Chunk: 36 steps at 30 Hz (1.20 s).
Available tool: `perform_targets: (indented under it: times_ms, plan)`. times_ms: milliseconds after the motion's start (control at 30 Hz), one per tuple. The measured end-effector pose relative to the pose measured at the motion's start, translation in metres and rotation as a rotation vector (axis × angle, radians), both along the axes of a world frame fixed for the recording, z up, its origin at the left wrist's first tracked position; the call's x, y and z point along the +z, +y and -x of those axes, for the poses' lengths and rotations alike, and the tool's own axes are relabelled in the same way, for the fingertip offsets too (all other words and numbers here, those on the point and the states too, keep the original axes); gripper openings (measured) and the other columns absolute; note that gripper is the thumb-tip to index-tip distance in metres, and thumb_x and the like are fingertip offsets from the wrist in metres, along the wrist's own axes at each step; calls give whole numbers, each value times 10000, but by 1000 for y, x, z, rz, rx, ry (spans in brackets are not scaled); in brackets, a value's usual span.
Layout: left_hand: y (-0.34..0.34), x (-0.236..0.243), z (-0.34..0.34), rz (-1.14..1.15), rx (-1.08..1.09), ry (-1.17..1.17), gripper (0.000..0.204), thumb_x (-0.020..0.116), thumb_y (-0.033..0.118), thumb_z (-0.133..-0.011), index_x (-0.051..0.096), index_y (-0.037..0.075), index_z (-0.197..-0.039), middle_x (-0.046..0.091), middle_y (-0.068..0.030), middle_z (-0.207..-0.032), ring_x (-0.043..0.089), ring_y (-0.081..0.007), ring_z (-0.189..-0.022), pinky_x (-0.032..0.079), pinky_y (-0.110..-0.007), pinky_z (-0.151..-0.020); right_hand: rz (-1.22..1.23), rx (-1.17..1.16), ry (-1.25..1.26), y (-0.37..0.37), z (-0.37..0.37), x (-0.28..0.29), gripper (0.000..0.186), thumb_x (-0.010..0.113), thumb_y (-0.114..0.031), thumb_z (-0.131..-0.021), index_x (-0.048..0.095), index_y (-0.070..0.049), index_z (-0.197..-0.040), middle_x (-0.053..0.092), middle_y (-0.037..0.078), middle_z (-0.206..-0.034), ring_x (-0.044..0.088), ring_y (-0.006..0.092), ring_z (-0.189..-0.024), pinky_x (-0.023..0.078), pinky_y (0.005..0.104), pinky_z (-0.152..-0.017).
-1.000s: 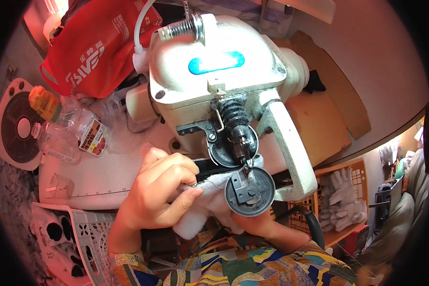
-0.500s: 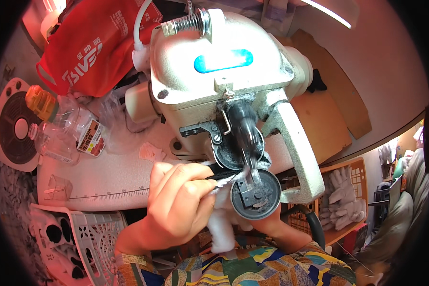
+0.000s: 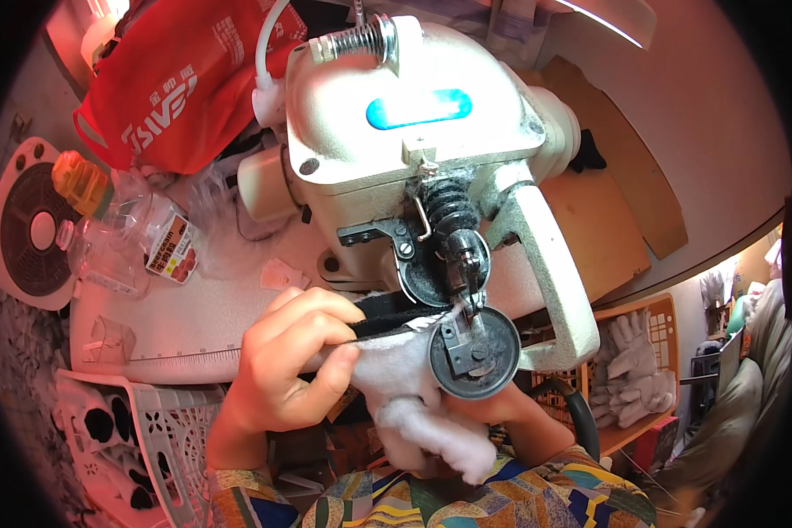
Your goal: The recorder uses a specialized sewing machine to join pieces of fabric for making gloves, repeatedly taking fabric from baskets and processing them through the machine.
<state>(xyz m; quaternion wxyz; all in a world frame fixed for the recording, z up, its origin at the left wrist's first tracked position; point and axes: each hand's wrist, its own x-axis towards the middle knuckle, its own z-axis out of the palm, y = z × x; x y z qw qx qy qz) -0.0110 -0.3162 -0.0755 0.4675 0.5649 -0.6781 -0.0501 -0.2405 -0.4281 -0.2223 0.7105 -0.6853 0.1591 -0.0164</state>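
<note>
Hanging over the multicoloured patterned garment (image 3: 554,484), the fluffy white fabric piece with black edging (image 3: 396,365) extended to the gap between the dark round lower disc (image 3: 495,354) and the dark round upper disc (image 3: 421,280). The left hand (image 3: 295,356) gripped the fabric's left edge, thumb set against bent fingers, with only the cloth between them. The right hand (image 3: 484,407) was positioned behind the lower disc, largely hidden; its grip could not be determined. Beyond stood the cream metal sewing machine (image 3: 352,180); a red bag (image 3: 185,97) lay farther back, at left.
</note>
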Motion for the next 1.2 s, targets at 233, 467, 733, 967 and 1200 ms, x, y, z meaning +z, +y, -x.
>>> perform_targets:
  times_ms: [233, 467, 733, 967, 1200]
  plan:
    - [-9, -3, 13, 180, 81, -333, 203, 657, -33, -643, 529, 8, -795, 605, -121, -864, 570, -243, -651, 415, -347, -600, -97, -93, -57, -8, -14, 10, 563, 685, -228, -822, 469, 8, -1286, 566, 152, -1233, 540, 233, -1152, 417, 366, -990]
    - [-21, -5, 27, 229, 109, -358, 188, 653, -29, -644, 532, 0, -785, 606, -125, -849, 571, -238, -639, 402, -332, -591, -186, -322, -234, -14, -19, 45, 700, 723, -278, -776, 408, 25, -1322, 524, 175, -1268, 525, 261, -1170, 409, 390, -1008]
    - [-13, 19, 22, 57, -125, -24, 172, 670, 30, -657, 528, 40, -753, 606, -109, -842, 583, -247, -703, 402, -344, -623, -157, -550, -421, 0, -3, 94, 860, 766, -336, -723, 337, 45, -1363, 476, 202, -1309, 509, 293, -1190, 399, 418, -1030]
    - [-6, -4, 11, 41, 9, 2, 182, 655, -44, -724, 503, 24, -798, 603, -121, -838, 506, -256, -636, 400, -332, -608, 137, -404, -300, 28, -9, 69, 758, 795, -218, -710, 422, 47, -1315, 482, 170, -1305, 433, 283, -1263, 330, 409, -1055]
    - [-8, -6, 16, 251, 133, -300, 253, 680, -67, -659, 515, 4, -837, 624, -130, -866, 537, -232, -636, 412, -334, -586, 268, -458, -272, 23, -8, 73, 772, 796, -226, -712, 411, 49, -1322, 499, 166, -1272, 491, 272, -1198, 354, 402, -1034]
